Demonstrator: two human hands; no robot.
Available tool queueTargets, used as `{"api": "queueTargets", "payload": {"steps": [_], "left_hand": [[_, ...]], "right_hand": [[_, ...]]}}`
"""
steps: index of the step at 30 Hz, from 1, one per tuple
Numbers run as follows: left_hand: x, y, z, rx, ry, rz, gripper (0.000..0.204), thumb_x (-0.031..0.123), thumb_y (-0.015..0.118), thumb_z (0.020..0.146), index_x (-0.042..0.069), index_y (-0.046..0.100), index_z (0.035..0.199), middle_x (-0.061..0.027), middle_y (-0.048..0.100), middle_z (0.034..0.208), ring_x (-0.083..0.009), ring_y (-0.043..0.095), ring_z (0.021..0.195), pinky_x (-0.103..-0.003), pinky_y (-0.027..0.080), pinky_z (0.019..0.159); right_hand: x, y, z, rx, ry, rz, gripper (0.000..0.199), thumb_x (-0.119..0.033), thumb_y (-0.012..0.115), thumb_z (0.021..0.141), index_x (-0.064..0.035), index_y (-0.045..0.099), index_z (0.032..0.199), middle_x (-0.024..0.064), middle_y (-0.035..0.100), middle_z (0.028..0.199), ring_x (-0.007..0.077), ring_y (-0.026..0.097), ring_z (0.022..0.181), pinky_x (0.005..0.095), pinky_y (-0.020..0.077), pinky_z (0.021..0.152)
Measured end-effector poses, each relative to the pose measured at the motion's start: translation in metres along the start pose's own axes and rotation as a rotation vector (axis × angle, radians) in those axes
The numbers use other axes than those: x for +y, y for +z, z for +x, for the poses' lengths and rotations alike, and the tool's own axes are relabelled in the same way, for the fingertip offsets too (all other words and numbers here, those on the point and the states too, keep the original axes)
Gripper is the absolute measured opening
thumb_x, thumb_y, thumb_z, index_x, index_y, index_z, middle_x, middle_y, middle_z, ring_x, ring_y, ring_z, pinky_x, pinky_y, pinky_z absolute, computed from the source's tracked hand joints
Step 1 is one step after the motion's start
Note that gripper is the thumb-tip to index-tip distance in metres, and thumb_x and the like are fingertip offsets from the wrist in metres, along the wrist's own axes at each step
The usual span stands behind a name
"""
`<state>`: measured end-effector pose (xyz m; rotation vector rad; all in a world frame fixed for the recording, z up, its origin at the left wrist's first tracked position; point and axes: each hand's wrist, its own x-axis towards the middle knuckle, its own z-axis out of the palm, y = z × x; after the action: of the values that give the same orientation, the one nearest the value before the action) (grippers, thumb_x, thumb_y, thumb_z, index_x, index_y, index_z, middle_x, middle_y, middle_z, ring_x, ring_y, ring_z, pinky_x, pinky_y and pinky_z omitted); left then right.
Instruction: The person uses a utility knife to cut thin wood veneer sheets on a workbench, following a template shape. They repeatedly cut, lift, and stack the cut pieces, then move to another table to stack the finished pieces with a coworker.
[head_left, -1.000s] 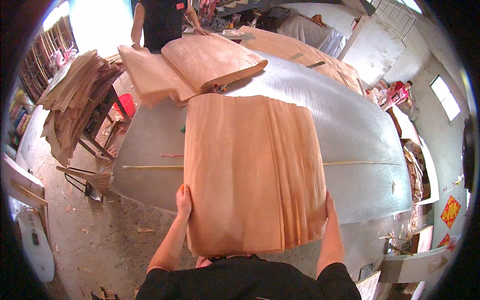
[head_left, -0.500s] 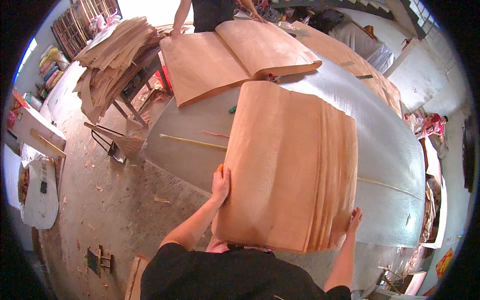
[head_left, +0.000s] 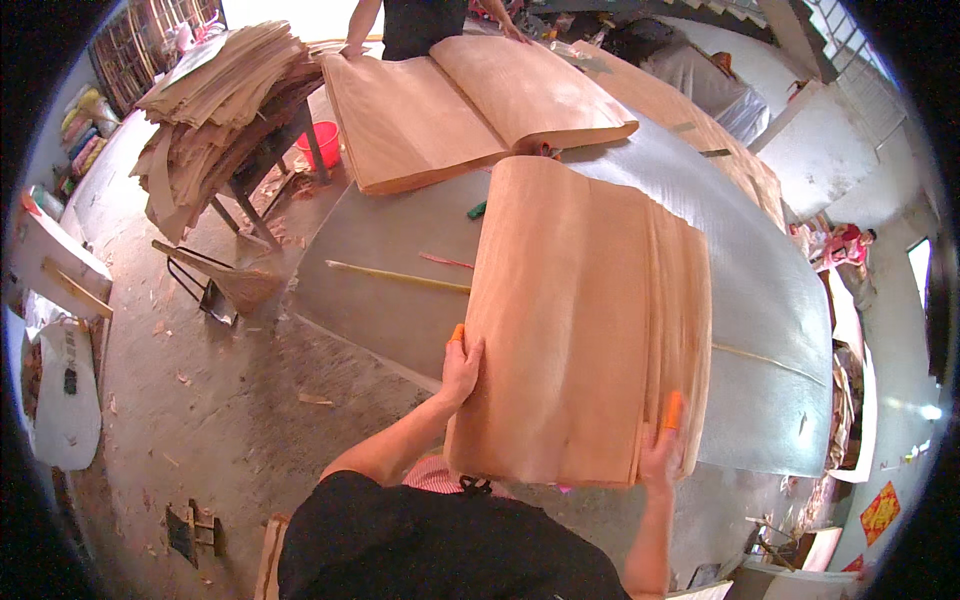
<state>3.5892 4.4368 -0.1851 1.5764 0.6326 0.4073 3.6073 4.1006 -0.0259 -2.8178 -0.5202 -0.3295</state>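
A thick stack of thin reddish-brown wood veneer sheets (head_left: 570,320) leans towards me over the near edge of the metal-topped table (head_left: 770,310). Its right side fans into several layered edges. My left hand (head_left: 462,370), with an orange finger cover, clasps the stack's left edge; some of its fingers are hidden behind the sheets. On the lower right part, my right hand (head_left: 660,450) grips the layered edge, an orange-covered digit lying on top of the veneer and the other fingers mostly out of sight.
Across the table a person in black (head_left: 425,30) rests both hands by another folded veneer pile (head_left: 420,120). A yellowish stick (head_left: 400,276) lies left of my stack. More veneer (head_left: 225,90) is heaped on a stand at far left, near a red bucket (head_left: 322,143) and a dustpan (head_left: 217,300).
My right hand has shifted from the stack's outer right edge onto its layered face. The stack has straightened slightly and its fanned edges sit closer together. My left hand keeps its hold.
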Motion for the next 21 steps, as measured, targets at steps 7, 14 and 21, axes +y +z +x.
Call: {"api": "queueTargets", "payload": {"steps": [7,14,21], "left_hand": [[-0.010,-0.033,-0.031,-0.156,-0.019,0.025,0.066,0.034,0.055,0.082,-0.007,0.028,0.127,-0.0205,0.040,0.118,-0.0257,0.040,0.108,-0.033,0.034,0.091],[-0.024,-0.131,-0.010,-0.060,0.089,0.077,0.057,0.031,0.057,0.081,-0.003,0.036,0.122,-0.0135,0.047,0.105,-0.0198,0.048,0.093,-0.029,0.040,0.080],[0.018,-0.152,0.119,-0.030,0.127,-0.120,0.046,0.027,0.058,0.083,-0.002,0.044,0.116,-0.0080,0.049,0.101,-0.0123,0.047,0.090,-0.026,0.040,0.078]], "right_hand": [[-0.019,0.046,-0.013,-0.171,0.013,-0.182,0.069,-0.031,0.053,0.078,-0.0094,0.022,0.135,0.0115,0.022,0.139,0.0289,0.020,0.128,0.0467,0.0178,0.102],[-0.008,0.060,-0.015,-0.192,0.010,-0.240,0.066,-0.033,0.051,0.080,-0.0084,0.023,0.134,0.0112,0.021,0.139,0.0273,0.019,0.129,0.0469,0.0173,0.102],[-0.038,0.042,-0.001,-0.431,0.175,-0.417,0.066,-0.032,0.052,0.080,-0.0068,0.022,0.134,0.0116,0.019,0.140,0.0269,0.018,0.129,0.0456,0.0152,0.104]]}}
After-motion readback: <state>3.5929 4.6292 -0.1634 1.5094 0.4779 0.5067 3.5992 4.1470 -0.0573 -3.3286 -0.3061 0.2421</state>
